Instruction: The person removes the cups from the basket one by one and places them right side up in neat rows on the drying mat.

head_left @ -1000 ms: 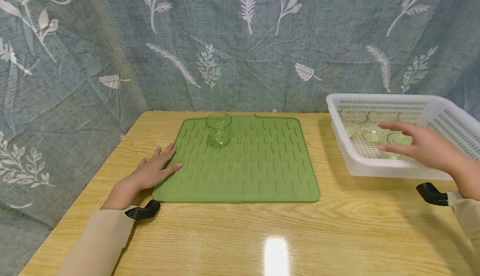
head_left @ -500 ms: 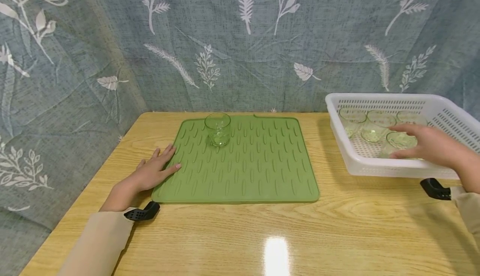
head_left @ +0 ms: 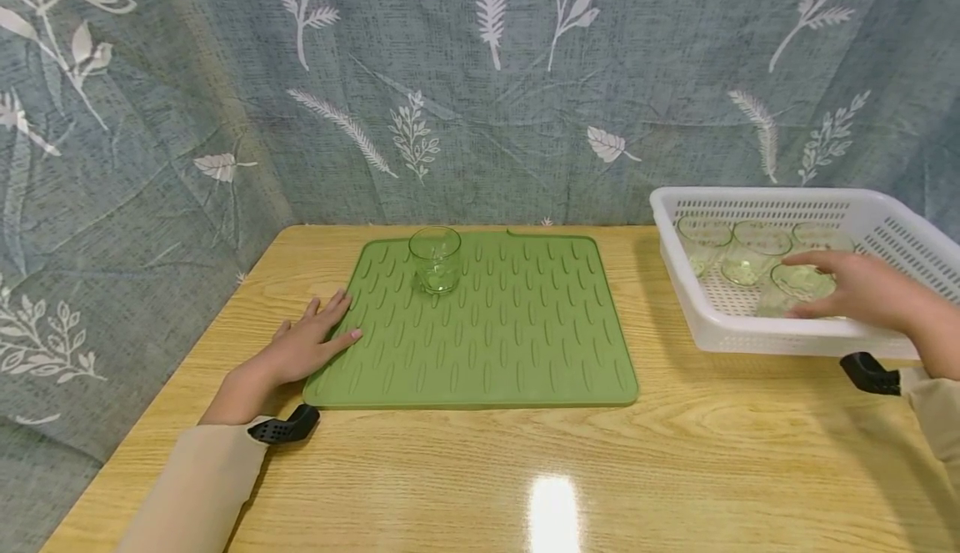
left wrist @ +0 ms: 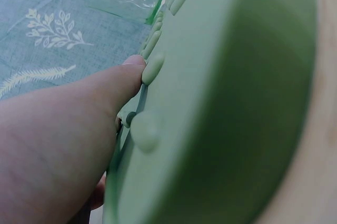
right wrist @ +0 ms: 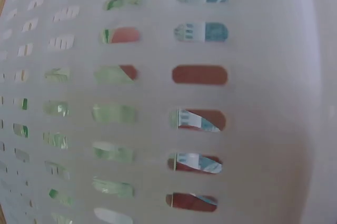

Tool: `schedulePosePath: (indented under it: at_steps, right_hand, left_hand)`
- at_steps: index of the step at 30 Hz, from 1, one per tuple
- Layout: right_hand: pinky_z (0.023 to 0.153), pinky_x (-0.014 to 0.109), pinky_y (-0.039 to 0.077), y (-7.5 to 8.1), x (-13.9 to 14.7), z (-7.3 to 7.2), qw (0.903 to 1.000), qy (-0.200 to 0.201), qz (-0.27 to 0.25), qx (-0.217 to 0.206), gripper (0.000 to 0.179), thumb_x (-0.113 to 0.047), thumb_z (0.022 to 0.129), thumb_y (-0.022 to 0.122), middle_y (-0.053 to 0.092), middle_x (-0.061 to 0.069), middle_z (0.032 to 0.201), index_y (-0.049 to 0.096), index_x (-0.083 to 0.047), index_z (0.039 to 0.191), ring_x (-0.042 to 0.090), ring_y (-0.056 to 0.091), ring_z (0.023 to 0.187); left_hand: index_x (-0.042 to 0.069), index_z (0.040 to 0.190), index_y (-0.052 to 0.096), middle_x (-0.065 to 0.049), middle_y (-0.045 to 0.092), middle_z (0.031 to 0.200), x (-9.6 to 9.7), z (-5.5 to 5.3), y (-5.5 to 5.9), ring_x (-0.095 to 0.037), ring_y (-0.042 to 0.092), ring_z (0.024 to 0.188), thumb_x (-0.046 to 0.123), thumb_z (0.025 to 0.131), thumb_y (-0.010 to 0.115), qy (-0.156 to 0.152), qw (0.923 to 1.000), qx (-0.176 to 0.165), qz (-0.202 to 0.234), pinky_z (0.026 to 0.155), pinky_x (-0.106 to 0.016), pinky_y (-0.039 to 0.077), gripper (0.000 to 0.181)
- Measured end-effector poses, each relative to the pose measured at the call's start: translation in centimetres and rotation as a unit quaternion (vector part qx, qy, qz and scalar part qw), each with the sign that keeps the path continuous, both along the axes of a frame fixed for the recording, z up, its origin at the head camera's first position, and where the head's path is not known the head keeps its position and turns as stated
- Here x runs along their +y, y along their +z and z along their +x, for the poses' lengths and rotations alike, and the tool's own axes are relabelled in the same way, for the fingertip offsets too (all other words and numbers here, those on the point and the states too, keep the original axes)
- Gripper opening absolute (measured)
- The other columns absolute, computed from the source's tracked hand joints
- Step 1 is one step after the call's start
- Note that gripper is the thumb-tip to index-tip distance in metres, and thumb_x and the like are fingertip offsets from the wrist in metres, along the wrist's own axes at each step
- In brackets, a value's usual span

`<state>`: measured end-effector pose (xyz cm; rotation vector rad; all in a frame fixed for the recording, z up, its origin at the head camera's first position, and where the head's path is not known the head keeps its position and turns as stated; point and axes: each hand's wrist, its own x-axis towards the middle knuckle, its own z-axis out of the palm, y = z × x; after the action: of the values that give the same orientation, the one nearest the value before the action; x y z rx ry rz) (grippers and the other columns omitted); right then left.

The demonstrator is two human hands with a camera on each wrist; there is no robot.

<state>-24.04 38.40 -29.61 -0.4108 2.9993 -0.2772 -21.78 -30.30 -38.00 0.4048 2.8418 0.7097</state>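
Note:
My right hand [head_left: 873, 288] reaches over the near wall of the white plastic basket [head_left: 738, 329]. Its thumb and fingers grip a clear green drinking glass [head_left: 797, 284] from both sides at the rim. In the right wrist view the basket wall [right wrist: 266, 97] fills the picture; bits of green glass and skin show through its slots. My left hand [head_left: 311, 344] lies flat with spread fingers at the left edge of a green ridged mat [head_left: 517, 328]. The left wrist view shows its thumb [left wrist: 124, 81] touching the mat. Another green glass [head_left: 437, 263] stands upright on the mat, back left.
Several more green glasses [head_left: 753, 257] stand in the basket, behind the gripped one. The wooden table [head_left: 450, 478] runs along the front, with a bright reflection on it. A blue-grey leaf-patterned cloth [head_left: 450, 119] hangs behind and to the left.
My right hand has lowered into the basket, and its thumb and fingers have closed in around the near glass. The left hand has stayed in place on the mat.

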Motion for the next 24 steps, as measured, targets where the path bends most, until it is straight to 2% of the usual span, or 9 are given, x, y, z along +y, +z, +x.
schedulePosePath:
  at_steps: [13,24]
  right_hand:
    - [0.086,0.069,0.047,0.0,-0.4,-0.3,0.9998,0.010,0.010,0.015,0.080,-0.030,0.085,0.085,0.051,0.043,0.134,0.049,0.014,0.141,0.059,0.057,0.110]
    - [0.085,0.065,0.050,0.4,-1.5,-0.3,0.9994,0.033,0.004,0.013,0.078,-0.026,0.085,0.086,0.052,0.042,0.134,0.050,0.015,0.141,0.058,0.058,0.110]
  left_hand:
    - [-0.003,0.163,0.016,-0.027,0.005,0.168,0.1,0.1,0.2,-0.056,-0.004,0.149,0.047,0.108,0.050,0.002,1.0000,0.003,-0.004,0.105,-0.083,-0.003,0.082]
    - [-0.002,0.163,0.015,-0.027,0.004,0.168,0.2,0.1,0.2,-0.055,-0.005,0.150,0.048,0.108,0.049,0.004,1.0000,0.000,0.000,0.105,-0.082,-0.005,0.082]
